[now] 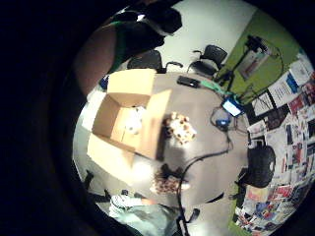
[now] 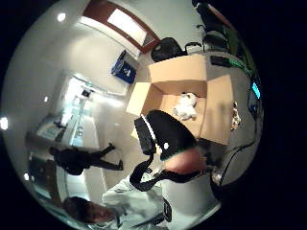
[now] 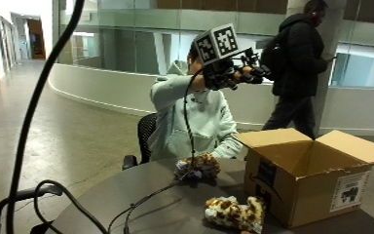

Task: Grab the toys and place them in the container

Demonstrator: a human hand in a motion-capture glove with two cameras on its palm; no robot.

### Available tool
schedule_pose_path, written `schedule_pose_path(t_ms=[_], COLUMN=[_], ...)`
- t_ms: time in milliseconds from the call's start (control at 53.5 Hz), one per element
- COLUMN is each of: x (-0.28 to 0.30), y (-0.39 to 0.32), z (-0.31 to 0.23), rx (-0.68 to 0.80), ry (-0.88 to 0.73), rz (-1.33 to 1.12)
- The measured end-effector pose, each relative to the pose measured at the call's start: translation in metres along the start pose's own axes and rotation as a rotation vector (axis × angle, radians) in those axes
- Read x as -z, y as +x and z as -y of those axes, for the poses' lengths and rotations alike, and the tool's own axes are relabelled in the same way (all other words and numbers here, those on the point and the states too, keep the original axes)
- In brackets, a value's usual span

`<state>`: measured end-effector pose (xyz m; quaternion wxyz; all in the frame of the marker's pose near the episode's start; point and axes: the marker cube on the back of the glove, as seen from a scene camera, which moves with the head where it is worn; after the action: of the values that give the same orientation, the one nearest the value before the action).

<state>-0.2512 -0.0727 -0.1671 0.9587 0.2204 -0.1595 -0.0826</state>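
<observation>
Person seated at a round desk [image 3: 141, 195], gloved right hand [image 3: 233, 73] raised high at head level, above and well apart from everything on it. Whether its fingers were spread or curled could not be told. An open cardboard box [image 3: 304, 190] stood at the desk's 3 o'clock side, with a white plush toy [image 2: 186, 106] already lying inside. Two toys remained out: a spotted plush toy [image 3: 233, 212] lay on the desk just beside the box, and a brown plush toy [image 3: 198, 168] sat near the person. To do the next pick well, the hand probably needed to descend over one toy and close around its body.
</observation>
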Motion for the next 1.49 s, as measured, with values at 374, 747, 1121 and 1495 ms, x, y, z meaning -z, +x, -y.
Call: schedule_pose_path(t_ms=[374,747,1121,1495], x=[-0.027,-0.151,-0.236,-0.218], y=[0.144,0.181,0.198,0.218], z=[-0.021,-0.007,-0.016,-0.041], rx=[-0.147,-0.155,-0.153,-0.177], ry=[-0.078,-0.235,-0.419,-0.518], rz=[-0.081,-0.162,-0.216,-0.267])
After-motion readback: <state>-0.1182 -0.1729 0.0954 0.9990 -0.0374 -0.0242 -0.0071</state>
